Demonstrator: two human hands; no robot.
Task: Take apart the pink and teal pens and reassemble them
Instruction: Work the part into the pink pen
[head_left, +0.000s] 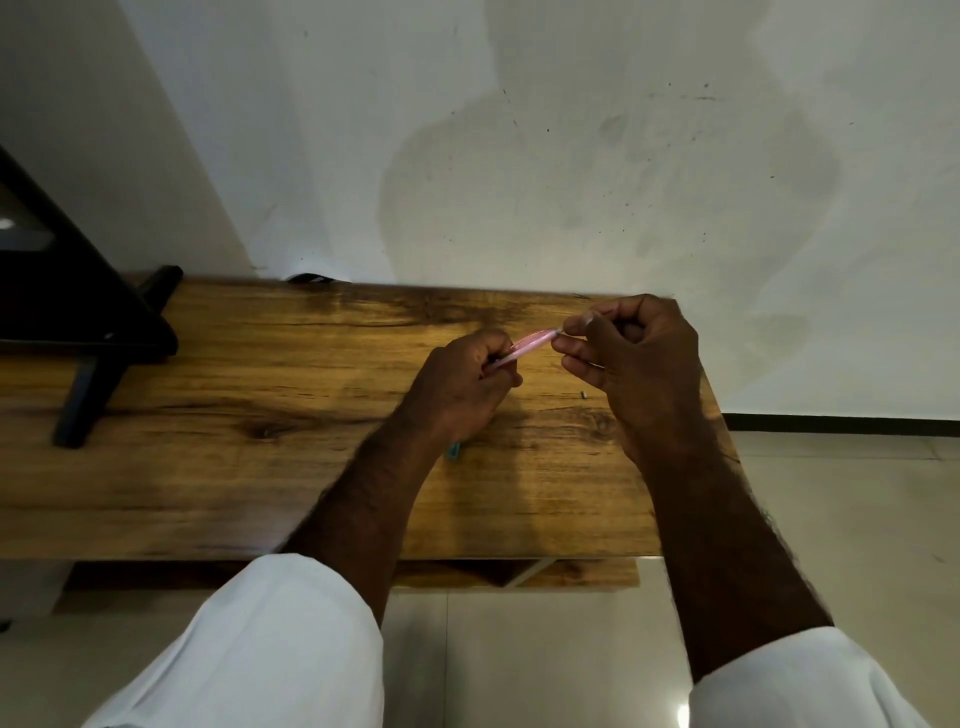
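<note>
Barrel of the pink pen (530, 344) held clear of the tabletop close to the centre of view, its long axis running from 8 o'clock to 2 o'clock. Left hand (462, 379) grips the 8 o'clock end, fingers curled round the barrel so that only the upper half of the pen shows. Right hand (644, 358) meets the 2 o'clock end, where thumb and forefinger pinch tightly on the pen's tip. Whether the small greyish piece between them is attached to the barrel or apart from it cannot be told. The other right fingers are curled in toward the palm.

Teal pen (454, 451) lies on the table at 6 o'clock of the left hand. Only a short teal stub shows beside the wrist, the rest being hidden under the forearm. A small dark part (584, 395) rests on the wood at 5 o'clock of the pink pen, between the two hands and touching neither.

Wooden table (234, 415) spans the view from 9 o'clock to 3 o'clock, with strong grain and dark knots. A black stand (88, 332) rests on the table at 9 o'clock. A marked white wall (519, 156) fills the 12 o'clock half. White sleeves (270, 649) cover both arms at 6 o'clock, and pale floor tiles (831, 493) show at 4 o'clock.
</note>
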